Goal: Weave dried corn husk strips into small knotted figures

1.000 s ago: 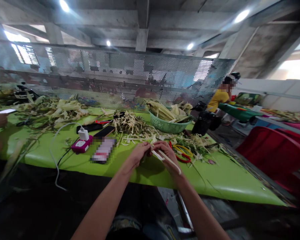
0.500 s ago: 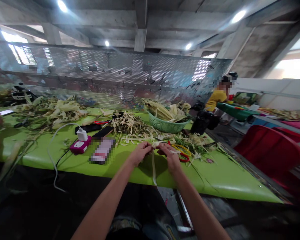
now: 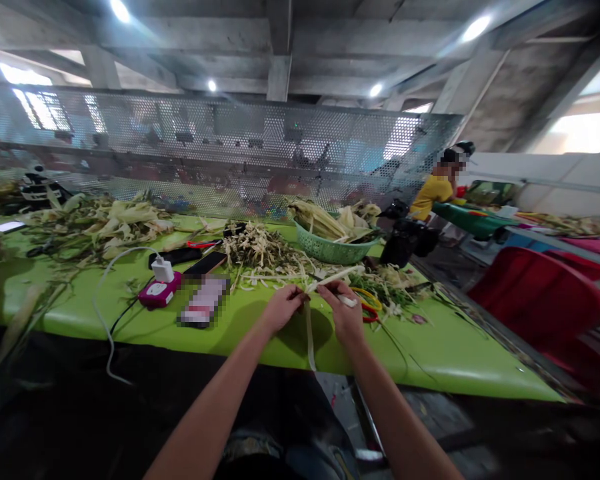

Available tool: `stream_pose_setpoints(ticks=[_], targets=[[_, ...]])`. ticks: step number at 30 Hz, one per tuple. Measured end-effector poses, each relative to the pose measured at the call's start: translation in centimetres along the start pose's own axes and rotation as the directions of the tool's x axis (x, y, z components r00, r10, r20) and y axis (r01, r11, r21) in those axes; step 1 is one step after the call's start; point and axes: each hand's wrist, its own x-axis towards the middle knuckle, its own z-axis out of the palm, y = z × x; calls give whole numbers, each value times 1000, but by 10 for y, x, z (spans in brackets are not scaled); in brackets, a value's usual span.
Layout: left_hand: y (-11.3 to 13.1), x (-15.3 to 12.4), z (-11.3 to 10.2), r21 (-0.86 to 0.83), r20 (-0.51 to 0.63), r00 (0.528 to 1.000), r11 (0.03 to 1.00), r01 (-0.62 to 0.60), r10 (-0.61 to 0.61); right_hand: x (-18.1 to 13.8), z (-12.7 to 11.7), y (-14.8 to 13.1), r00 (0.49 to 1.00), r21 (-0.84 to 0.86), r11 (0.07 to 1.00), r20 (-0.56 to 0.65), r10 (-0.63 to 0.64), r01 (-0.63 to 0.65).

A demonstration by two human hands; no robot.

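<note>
Both of my hands meet over the front part of a green table [image 3: 445,353] and pinch pale strips of corn husk [image 3: 309,333]. My left hand [image 3: 280,308] grips the top of a strip that hangs down past the table edge. My right hand [image 3: 345,310] holds another pale strip that slants up and to the right. Just beyond my right hand lie red and yellow scissors handles [image 3: 367,303] among husk scraps.
A teal basket [image 3: 333,251] of corn husks stands behind my hands. A husk pile [image 3: 260,248], phones [image 3: 207,264], a pink charger [image 3: 156,292] with a white cable lie left. A person in yellow [image 3: 433,190] sits far right. Red chairs [image 3: 535,293] stand right. A perforated metal screen [image 3: 205,150] backs the table.
The long strip that my right hand held slanting down now hangs from my left hand. Another strip now points up and right from my right hand. Both hands stayed close together.
</note>
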Motion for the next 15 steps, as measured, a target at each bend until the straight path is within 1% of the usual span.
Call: stream_pose_setpoints(ticks=[5, 9, 13, 15], targets=[[-1, -1, 5, 62, -31, 997, 996, -69, 71, -3, 6, -5, 994, -34, 999, 102, -37, 40], [1, -2, 5, 76, -63, 989, 989, -128, 133, -5, 9, -6, 983, -71, 995, 176, -60, 73], [2, -3, 4, 75, -87, 983, 985, -156, 162, -5, 7, -2, 970, -87, 990, 229, -85, 108], [3, -5, 4, 71, -88, 982, 985, -160, 166, -6, 6, -1, 960, -104, 983, 252, -124, 154]])
